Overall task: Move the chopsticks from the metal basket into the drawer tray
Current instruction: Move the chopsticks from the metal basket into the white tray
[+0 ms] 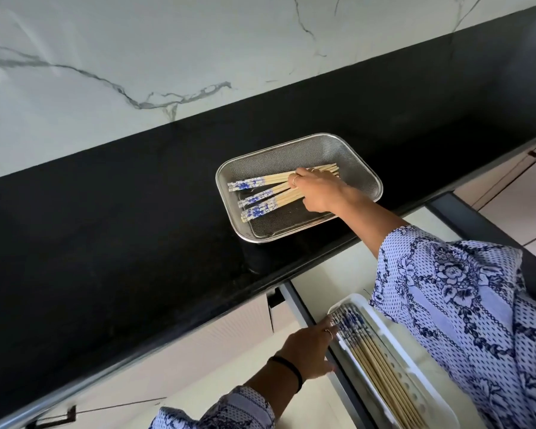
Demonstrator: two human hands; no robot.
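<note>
A rectangular metal mesh basket [358,164] sits on the black counter. Several bamboo chopsticks [260,195] with blue-and-white ends lie fanned inside it. My right hand [317,190] reaches into the basket, its fingers closed around the middle of that bundle. Below, a white tray [393,345] rests in the open drawer and holds several more chopsticks [365,351] laid side by side. My left hand [310,348] rests at the drawer's left edge, fingertips touching the patterned ends of the chopsticks in the tray.
The black counter [121,227] runs diagonally, backed by a white marble wall [136,57]. The open drawer [331,267] juts out under the counter's front edge. Cream cabinet fronts [198,360] with dark handles lie below left.
</note>
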